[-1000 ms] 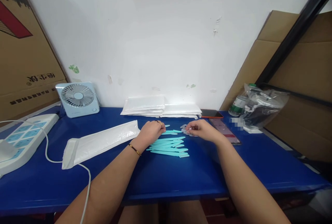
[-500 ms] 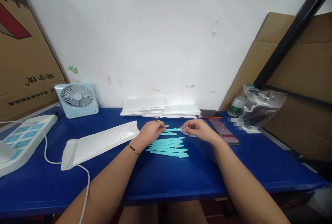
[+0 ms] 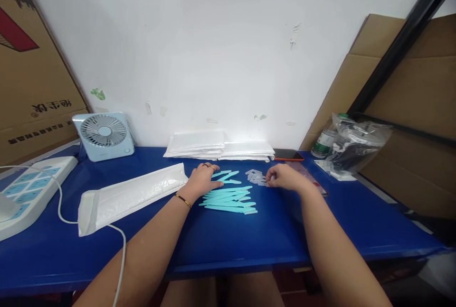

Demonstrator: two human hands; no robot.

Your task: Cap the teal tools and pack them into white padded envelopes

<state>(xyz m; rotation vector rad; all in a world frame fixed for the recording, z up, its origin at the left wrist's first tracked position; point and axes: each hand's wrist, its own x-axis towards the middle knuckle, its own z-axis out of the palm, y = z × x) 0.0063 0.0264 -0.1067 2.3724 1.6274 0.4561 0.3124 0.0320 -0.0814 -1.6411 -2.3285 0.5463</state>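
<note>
Several thin turquoise sticks (image 3: pixel 228 199) lie in a loose pile on the blue table (image 3: pixel 235 245), with a few more just behind them. My left hand (image 3: pixel 204 180) rests at the left ends of those rear sticks, thumb and fingers apart. Small clear plastic pieces (image 3: pixel 255 177) form a little heap to the right of the sticks. At the right edge of that heap is my right hand (image 3: pixel 280 176), its fingers pinched together; what they hold, if anything, is too small to tell.
A white padded mailer (image 3: pixel 133 198) lies left of my left hand. Against the wall are stacked white mailers (image 3: pixel 195 144). A fan (image 3: pixel 105 136), a power strip (image 3: pixel 39 188) with a cable, phones (image 3: pixel 289 155), a bottle (image 3: pixel 323 144) and a plastic bag (image 3: pixel 359 148) stand around.
My hands have moved apart. The turquoise stick that was between them now lies with the rear ones by my left hand. My right hand has shifted right, uncovering the clear pieces.
</note>
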